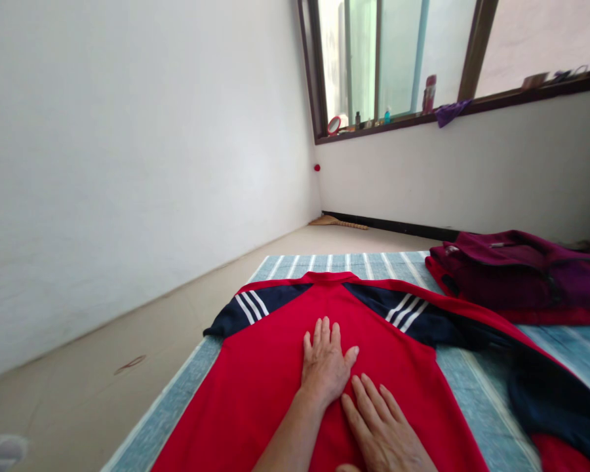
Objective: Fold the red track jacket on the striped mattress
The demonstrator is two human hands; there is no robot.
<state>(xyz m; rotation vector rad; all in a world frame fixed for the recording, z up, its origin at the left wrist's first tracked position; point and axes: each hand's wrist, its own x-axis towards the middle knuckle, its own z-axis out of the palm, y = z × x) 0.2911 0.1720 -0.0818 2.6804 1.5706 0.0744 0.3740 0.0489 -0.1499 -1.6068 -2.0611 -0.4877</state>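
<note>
A red jacket (270, 373) with navy shoulders and white stripes lies spread out, back side up, its collar at the far end. My left hand (326, 360) rests flat on the middle of its back, fingers apart and pointing away from me. Close beside it, nearer to me, my right hand (383, 426) lies on the red cloth with its fingers stretched out. Neither hand grips anything. The jacket's right sleeve (476, 331) stretches out to the right and bends toward me. Its left sleeve hangs over the left edge of the bed, partly hidden.
Under the jacket is a blue striped sheet (501, 393). A stack of folded purple and red clothes (521, 275) sits at the right. Bare floor (162, 341) and a white wall lie to the left. A broom (341, 223) is in the far corner; a bottle (429, 94) stands on the windowsill.
</note>
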